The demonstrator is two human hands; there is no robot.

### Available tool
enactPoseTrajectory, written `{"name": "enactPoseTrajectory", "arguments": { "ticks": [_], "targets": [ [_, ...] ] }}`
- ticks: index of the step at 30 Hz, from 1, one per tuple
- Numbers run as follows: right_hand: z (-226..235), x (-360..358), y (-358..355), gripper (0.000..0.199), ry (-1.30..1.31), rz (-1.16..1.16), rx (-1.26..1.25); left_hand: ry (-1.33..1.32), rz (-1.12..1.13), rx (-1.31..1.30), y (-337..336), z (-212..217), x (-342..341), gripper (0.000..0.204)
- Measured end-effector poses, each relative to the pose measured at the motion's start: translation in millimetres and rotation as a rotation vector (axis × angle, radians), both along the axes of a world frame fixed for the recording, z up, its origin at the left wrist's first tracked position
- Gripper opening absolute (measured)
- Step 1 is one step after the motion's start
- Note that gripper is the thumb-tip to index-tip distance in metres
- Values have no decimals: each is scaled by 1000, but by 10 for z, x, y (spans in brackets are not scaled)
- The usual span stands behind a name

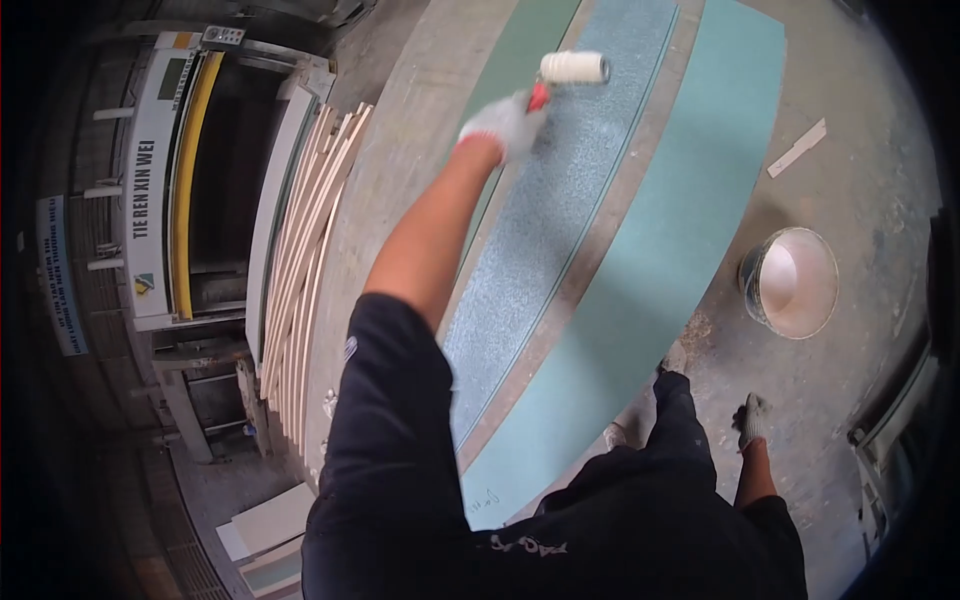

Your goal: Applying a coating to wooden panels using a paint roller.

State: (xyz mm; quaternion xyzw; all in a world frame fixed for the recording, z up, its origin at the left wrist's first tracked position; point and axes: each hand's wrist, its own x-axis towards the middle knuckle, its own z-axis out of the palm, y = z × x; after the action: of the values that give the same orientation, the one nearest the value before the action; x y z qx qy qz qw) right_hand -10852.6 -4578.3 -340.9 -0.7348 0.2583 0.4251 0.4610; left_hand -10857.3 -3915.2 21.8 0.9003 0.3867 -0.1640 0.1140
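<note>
Several thin pale wooden strips [305, 250] are being kept leaning in a stack beside a large white and yellow machine [175, 180] at the far left. Just right of them, a white foam paint roller [574, 67] is being grasped in the clenched grip of the white-gloved left hand [505, 125], the arm being stretched far forward. The roller is being pressed on the far end of a long speckled blue-grey panel [545, 220] lying on the concrete floor [870, 200].

Judging by the surface, that middle panel is being shown mottled over the whole of its visible length, so coating there seems largely done; the long plain teal panel [660, 260] beside it is being shown smooth and apparently still untouched, as is a green strip [525, 50] at the far left of the row.

Farther right, a round white bucket holding pale liquid [790, 282] is being left standing near the teal panel's edge, with a small pale offcut [797, 148] beyond it. The gloved right hand [752, 420] is being held low with nothing in it, fingers loosely curled. Open floor is being left around the bucket.
</note>
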Motion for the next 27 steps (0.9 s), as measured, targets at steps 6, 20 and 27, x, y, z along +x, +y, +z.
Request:
{"name": "enactPoseTrajectory", "arguments": {
  "ticks": [6, 20, 27],
  "targets": [
    [-19, -164, -278, 36, 63, -27, -33, 117, -66, 84, -194, -207, -896, 61],
    [305, 363, 729, 39, -67, 37, 161, 417, -19, 135, -1035, 221, -2502, 61],
    [420, 11, -201, 35, -95, -104, -46, -96, -166, 190, 580, -546, 818, 54]
  ]
}}
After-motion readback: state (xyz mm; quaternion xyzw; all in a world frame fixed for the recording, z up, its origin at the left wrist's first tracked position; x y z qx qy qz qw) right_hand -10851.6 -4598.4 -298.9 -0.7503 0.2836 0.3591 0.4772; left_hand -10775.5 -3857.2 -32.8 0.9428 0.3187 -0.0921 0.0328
